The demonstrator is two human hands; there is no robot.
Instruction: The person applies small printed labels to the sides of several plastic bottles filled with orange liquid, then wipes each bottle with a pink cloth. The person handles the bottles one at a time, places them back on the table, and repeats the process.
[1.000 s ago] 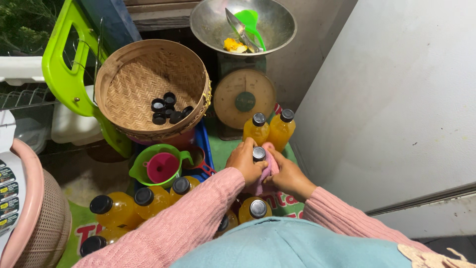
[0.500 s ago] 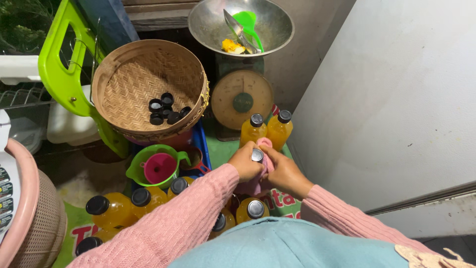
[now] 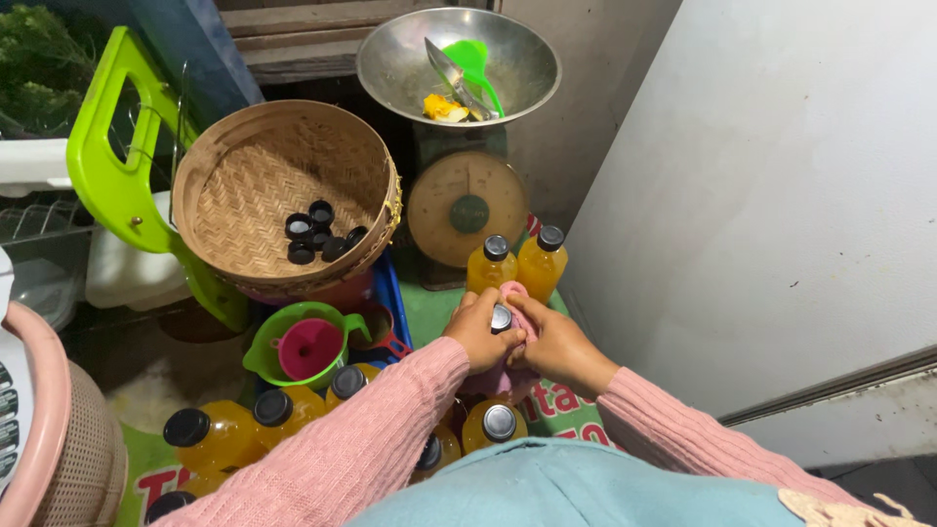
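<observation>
Person, seen from above. Left hand [image 3: 480, 334] and right hand [image 3: 551, 342]: bare, no rings or gloves visible. Sleeves [image 3: 376, 429]: long, pink ribbed knit (cuffs reach the wrists). Front of body: light blue-green garment [image 3: 576, 488], with a cream lace-like edge at the right.

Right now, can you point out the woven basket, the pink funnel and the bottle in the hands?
Woven basket [image 3: 244, 185], head view, on its bare woven floor.
Pink funnel [image 3: 310, 348], head view, inside its cone.
Bottle [image 3: 501, 317], head view, on its cap between both hands.
</observation>
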